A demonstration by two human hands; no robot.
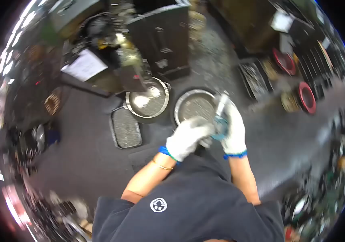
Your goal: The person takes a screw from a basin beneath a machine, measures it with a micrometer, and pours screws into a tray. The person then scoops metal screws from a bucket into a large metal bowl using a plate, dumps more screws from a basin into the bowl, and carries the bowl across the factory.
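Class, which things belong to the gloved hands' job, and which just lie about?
Likely in the job:
- teal and silver object in right hand
- round grey metal pan near left hand

Seemingly lying about:
- white paper sheet
- lower round red tub, far right

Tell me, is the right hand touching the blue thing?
Touching. The head view shows the right hand, in its white glove, curled against the side of the blue thing, with no gap between.
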